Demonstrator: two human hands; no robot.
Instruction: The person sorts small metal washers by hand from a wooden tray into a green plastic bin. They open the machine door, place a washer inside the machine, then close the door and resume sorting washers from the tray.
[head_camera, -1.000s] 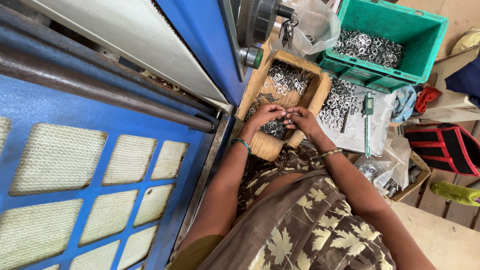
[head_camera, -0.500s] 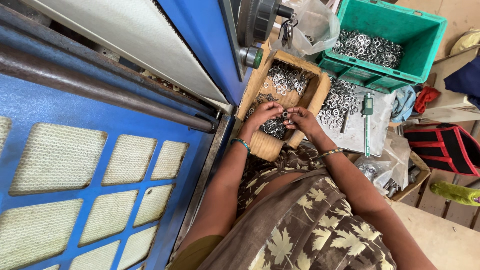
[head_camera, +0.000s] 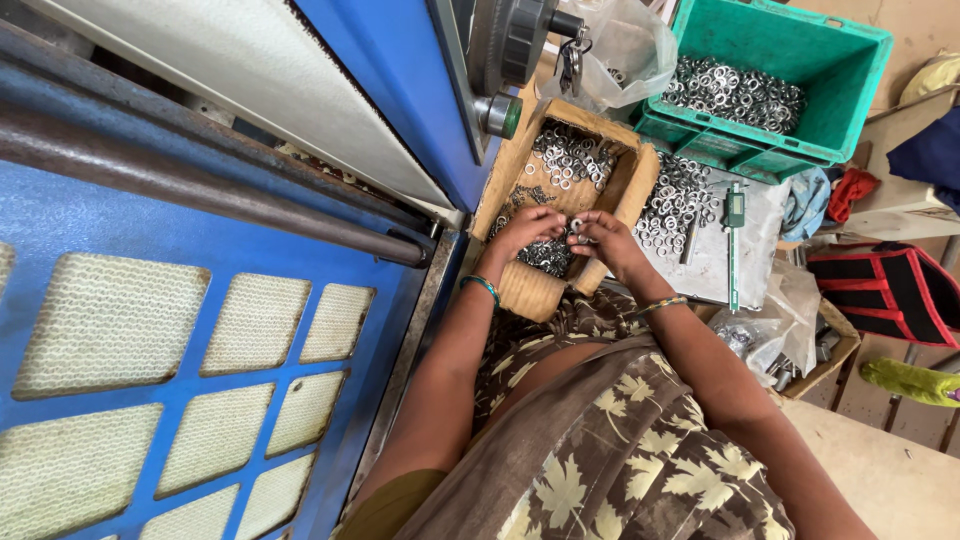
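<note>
A wooden tray (head_camera: 632, 178) holding several small metal rings (head_camera: 567, 158) sits in front of me beside a blue machine. My left hand (head_camera: 522, 232) and my right hand (head_camera: 602, 240) meet over the near end of the tray, fingertips together on small rings (head_camera: 577, 227). More rings (head_camera: 545, 256) lie in the tray just under the hands. Both wrists wear bangles.
A blue machine (head_camera: 200, 330) with mesh panels and a grey bar fills the left. A green crate (head_camera: 770, 80) of rings stands at the back right. Loose rings and a digital caliper (head_camera: 735, 240) lie on plastic sheet. A clear bag (head_camera: 625, 45) hangs behind the tray.
The hands stay over the tray's near end; the fingers have shifted slightly as they handle rings.
</note>
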